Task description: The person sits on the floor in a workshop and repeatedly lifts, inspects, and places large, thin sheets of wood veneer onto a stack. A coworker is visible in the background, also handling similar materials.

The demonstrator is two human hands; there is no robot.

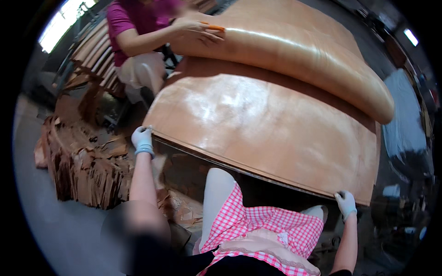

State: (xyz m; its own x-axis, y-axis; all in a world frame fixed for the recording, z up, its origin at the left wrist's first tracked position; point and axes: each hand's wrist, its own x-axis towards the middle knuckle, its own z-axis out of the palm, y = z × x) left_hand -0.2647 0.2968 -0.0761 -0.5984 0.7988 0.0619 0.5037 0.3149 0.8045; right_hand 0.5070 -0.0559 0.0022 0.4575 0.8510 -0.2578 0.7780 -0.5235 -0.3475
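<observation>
A broad, glossy tan sheet of wood veneer (276, 131) lies in front of me on a flat stack or board. At its near left corner, my left hand (142, 140), in a white glove, is closed on the edge. My right hand (346, 204), gloved too, pinches the near edge close to the right corner. Across the far part, another veneer sheet (299, 53) is bent over into a long, rounded fold. A co-worker's hand (199, 32) rests on the left of that fold, with a slim orange tool (213, 27) in its fingers.
The co-worker (133, 43), in a purple top, is at the far left. A heap of torn veneer scraps (90, 165) stands on the floor left of my arm. Behind the co-worker are stacked veneer pieces (94, 48). Pale translucent sheeting (405, 112) lies at the far right.
</observation>
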